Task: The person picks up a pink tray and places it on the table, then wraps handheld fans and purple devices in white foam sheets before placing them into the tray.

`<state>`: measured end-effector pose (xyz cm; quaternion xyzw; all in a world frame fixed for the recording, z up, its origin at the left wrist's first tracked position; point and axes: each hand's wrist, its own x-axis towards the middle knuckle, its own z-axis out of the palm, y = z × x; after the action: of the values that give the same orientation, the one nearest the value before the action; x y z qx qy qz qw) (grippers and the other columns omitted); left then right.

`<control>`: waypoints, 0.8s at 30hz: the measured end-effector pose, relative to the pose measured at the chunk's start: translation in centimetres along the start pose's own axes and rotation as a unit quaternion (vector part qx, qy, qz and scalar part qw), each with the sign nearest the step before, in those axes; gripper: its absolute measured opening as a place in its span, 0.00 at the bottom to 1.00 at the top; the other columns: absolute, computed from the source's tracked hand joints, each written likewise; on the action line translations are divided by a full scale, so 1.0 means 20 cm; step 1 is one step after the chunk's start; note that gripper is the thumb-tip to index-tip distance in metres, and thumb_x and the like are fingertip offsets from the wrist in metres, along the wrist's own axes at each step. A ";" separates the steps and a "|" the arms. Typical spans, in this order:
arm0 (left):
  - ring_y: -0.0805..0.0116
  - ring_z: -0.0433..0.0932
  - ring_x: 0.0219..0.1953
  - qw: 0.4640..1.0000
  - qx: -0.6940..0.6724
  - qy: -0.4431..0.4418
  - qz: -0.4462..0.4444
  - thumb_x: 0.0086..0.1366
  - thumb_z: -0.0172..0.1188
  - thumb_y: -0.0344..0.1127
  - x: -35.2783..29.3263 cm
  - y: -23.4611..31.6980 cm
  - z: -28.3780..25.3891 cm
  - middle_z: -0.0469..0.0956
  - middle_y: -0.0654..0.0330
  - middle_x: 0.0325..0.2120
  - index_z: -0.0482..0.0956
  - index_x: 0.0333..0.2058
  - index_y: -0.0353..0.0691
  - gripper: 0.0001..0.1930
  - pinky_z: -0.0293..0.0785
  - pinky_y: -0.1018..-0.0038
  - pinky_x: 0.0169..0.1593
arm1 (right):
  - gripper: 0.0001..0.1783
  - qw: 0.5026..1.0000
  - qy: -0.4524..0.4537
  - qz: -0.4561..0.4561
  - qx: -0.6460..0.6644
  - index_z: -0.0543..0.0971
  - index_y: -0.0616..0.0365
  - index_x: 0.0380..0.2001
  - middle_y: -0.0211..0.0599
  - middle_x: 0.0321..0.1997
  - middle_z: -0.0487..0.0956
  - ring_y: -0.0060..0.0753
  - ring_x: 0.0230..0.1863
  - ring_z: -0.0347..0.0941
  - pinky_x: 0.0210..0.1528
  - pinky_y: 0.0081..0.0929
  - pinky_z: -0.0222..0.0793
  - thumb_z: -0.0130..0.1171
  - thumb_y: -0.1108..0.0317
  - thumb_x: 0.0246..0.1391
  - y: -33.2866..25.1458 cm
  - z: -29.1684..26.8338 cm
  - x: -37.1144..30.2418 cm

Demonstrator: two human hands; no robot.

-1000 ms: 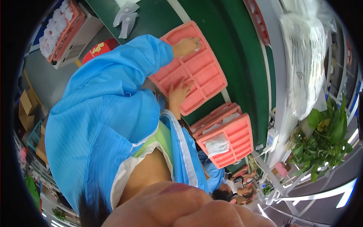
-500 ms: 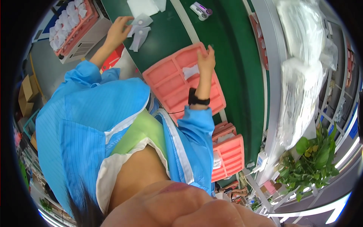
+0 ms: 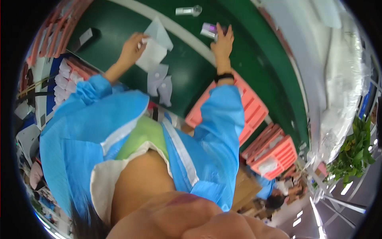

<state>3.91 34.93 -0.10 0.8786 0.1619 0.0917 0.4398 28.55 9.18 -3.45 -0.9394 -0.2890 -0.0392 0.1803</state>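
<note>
My left hand is at the left edge of a white sheet, its fingers curled together. A small white bit shows at the fingertips, too small to name. Beyond it lies a bluish-white sheet. Two pale, curved cut pieces, each with a round white dot, rest nearer me on the green table. My right hand reaches over a small white and purple device with its fingers spread. The fingers partly cover the device, and I cannot tell whether they touch it.
A pink compartment tray lies under my right forearm. More pink trays are stacked to the right. A white and clear device lies at the far side. A dark box sits far left; plastic-wrapped stock lines the right.
My right hand has left the pink tray and moved to the purple device. My left hand has gone from the cut pieces to the white sheet. The whole view has turned and shifted.
</note>
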 end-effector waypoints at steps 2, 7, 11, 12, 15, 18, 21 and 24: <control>0.64 0.76 0.29 0.999 -0.028 0.019 0.037 0.57 0.56 0.26 0.11 -0.02 -0.05 0.75 0.55 0.36 0.78 0.41 0.41 0.12 0.72 0.71 0.33 | 0.44 1.000 0.006 -0.001 -0.004 0.70 0.30 0.57 0.47 0.67 0.56 0.58 0.61 0.58 0.57 0.43 0.67 0.65 0.73 0.31 -0.03 0.01 0.08; 0.65 0.75 0.28 1.000 -0.011 0.020 -0.001 0.58 0.57 0.26 -0.03 -0.18 0.05 0.74 0.56 0.34 0.77 0.40 0.40 0.11 0.71 0.73 0.31 | 0.38 0.982 -0.127 0.041 -0.131 0.73 0.30 0.52 0.38 0.60 0.65 0.56 0.54 0.65 0.50 0.42 0.72 0.66 0.70 0.31 0.00 0.08 0.19; 0.66 0.74 0.27 1.000 -0.024 0.004 0.015 0.58 0.58 0.27 -0.14 -0.20 0.13 0.74 0.58 0.33 0.77 0.40 0.40 0.10 0.71 0.74 0.30 | 0.35 0.971 -0.166 0.033 -0.169 0.74 0.31 0.49 0.34 0.53 0.71 0.54 0.49 0.70 0.46 0.40 0.74 0.66 0.68 0.31 0.01 0.10 0.23; 0.66 0.74 0.27 0.999 -0.037 -0.002 0.011 0.58 0.58 0.28 -0.16 -0.17 0.11 0.74 0.58 0.33 0.77 0.41 0.40 0.10 0.71 0.75 0.30 | 0.34 0.973 -0.157 0.016 -0.171 0.74 0.33 0.48 0.34 0.51 0.72 0.52 0.47 0.71 0.45 0.40 0.74 0.67 0.67 0.30 -0.01 0.07 0.24; 0.66 0.73 0.27 0.997 -0.067 -0.014 0.016 0.58 0.59 0.28 -0.17 -0.12 0.13 0.74 0.58 0.35 0.77 0.42 0.41 0.11 0.71 0.75 0.31 | 0.33 0.977 -0.131 -0.026 -0.168 0.75 0.35 0.47 0.33 0.49 0.73 0.50 0.46 0.71 0.44 0.39 0.74 0.66 0.68 0.30 0.00 -0.04 0.22; 0.67 0.73 0.27 0.991 -0.091 -0.059 0.076 0.59 0.59 0.30 -0.22 -0.06 0.13 0.72 0.59 0.40 0.76 0.43 0.42 0.13 0.71 0.74 0.32 | 0.32 0.980 -0.113 -0.086 -0.141 0.75 0.37 0.46 0.33 0.48 0.73 0.47 0.46 0.71 0.44 0.37 0.75 0.65 0.71 0.30 -0.09 -0.16 0.07; 0.67 0.73 0.27 0.987 -0.103 -0.084 0.087 0.59 0.59 0.31 -0.27 -0.06 0.13 0.71 0.59 0.42 0.75 0.44 0.43 0.13 0.71 0.74 0.32 | 0.29 0.936 -0.180 -0.288 -0.097 0.76 0.41 0.44 0.32 0.47 0.72 0.43 0.46 0.71 0.41 0.35 0.75 0.61 0.77 0.33 -0.26 -0.26 -0.18; 0.67 0.73 0.27 0.982 -0.127 -0.078 0.115 0.60 0.60 0.31 -0.30 -0.10 0.18 0.70 0.60 0.44 0.75 0.44 0.44 0.13 0.71 0.74 0.31 | 0.28 0.911 -0.232 -0.322 -0.113 0.76 0.42 0.43 0.31 0.48 0.72 0.42 0.48 0.70 0.41 0.35 0.75 0.58 0.81 0.34 -0.30 -0.22 -0.45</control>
<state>-1.08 31.24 -3.94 0.8326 0.0117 0.0929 0.5459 17.84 7.37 1.01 -0.7923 -0.6029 0.0914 -0.0218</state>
